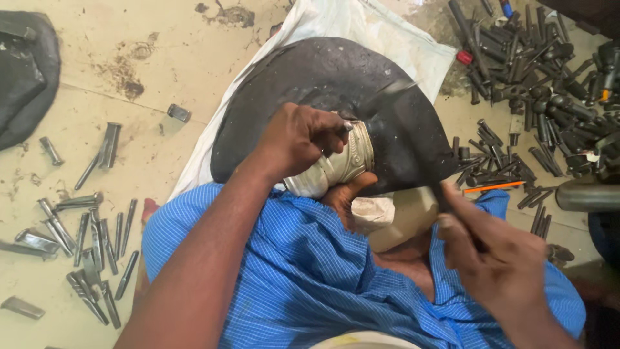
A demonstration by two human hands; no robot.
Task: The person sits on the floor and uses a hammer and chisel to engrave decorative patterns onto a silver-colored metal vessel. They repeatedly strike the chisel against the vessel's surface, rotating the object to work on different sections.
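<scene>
At the far left edge lies a dark, dull rubbery sheet (26, 71), crumpled on the pale, stained concrete floor (161, 58). Near it, a loose scatter of grey metal wedges (90, 239) covers the floor, flat and tapered, some worn bright at the edges; one small dark block (179, 113) lies apart, farther off.

In the middle a white woven sack (381, 32) is spread out under a large black curved slab of rubber (336, 84), rough and pitted, shaped like a broad crescent. The left hand (298, 139) is curled shut over a silvery, ribbed metal collar (339, 165) that presses against the slab's near edge; fingers wrapped around it, thumb tucked beneath. The collar rests on the person's lap, which is covered in blue checked cloth (290, 271).

To the right, the right hand (494, 252) is closed around a thin dark blade (413, 129) that reaches up across the slab; the blade is motion-blurred, so its exact shape cannot be told. Beyond, at the far right, a dense heap of black bolts and sockets (536, 71) lies spread out, with an orange pencil-like stick (502, 187) just beside it.
</scene>
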